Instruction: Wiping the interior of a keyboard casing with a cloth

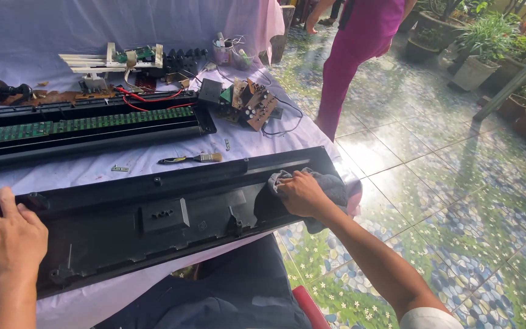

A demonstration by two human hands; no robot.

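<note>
two hands are on the long black casing (153,222) along the table's (153,164) near edge: your left hand (4,234) lies flat, fingers spread, and your right hand (302,194) grips a grey cloth (336,186) at the casing's right end.

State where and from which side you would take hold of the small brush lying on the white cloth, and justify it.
Take the small brush by its dark handle, the left part, coming from above. It lies flat on the white cloth between the two long black panels, bristles pointing right, with bare cloth around the handle, so fingers probably fit on both sides.
</note>
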